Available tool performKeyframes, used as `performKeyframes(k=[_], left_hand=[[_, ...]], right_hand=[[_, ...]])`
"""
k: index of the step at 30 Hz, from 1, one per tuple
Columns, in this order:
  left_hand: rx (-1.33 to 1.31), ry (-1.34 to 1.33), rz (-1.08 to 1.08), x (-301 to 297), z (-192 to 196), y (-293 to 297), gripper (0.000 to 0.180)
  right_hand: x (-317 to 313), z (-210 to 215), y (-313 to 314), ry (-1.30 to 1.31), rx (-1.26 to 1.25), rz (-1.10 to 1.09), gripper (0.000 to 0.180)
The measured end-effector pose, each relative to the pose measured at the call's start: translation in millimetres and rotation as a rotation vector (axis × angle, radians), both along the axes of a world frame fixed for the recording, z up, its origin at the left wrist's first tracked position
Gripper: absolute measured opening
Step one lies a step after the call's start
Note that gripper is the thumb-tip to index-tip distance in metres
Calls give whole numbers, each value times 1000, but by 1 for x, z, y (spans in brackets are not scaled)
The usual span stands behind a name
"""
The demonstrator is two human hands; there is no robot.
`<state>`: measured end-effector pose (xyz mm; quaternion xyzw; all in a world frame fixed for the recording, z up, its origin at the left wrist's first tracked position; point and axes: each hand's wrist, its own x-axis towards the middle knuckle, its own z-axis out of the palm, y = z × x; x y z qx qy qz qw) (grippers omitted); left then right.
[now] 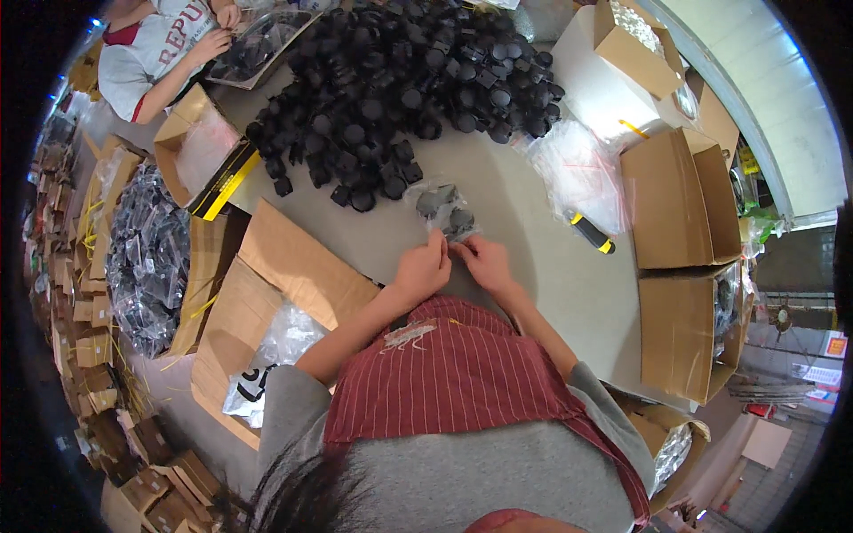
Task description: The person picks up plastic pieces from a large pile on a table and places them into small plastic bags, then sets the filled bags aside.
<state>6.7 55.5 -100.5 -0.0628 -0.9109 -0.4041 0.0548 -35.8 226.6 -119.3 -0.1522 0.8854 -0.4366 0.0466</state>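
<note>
A packing wkshp, this was, w/ black pcs (382, 98) heaped across the table (577, 298), cartons (680, 204) & bagged goods (147, 262) all round!

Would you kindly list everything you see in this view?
Table: one, grey, centre
Black plastic parts: many, black, heaped across far side
Small clear bag: one, transparent, dark parts inside, centre
Flat clear bags: several, clear, table right
Utility knife: one, black and yellow, table right
Cardboard boxes: many, brown, left and right
Bagged items: many, dark, boxed at left
Cardboard panels: two or more, brown, left
Co-worker: one, light grey clothing, upper left
Striped apron: one, dark red, lower centre
Left hand: one, bare, pinching the small clear bag
Right hand: one, bare, pinching the small clear bag
</note>
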Motion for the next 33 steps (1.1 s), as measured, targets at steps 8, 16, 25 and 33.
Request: performKeyframes(k=[8,16,25,33], left_hand=[[-207,4,-98,3,1,4,57],[-124,-13,-48,11,19,-22,44],[-346,592,-185,-9,-10,-34,28],[-132,706,-138,-17,71,-43,22]], right_hand=[[-25,14,-24,103,391,191,23],[2,60,-5,75,581,206,21],[-31,25,26,709,503,383,29],[-27,128,34,683,183,329,21]])
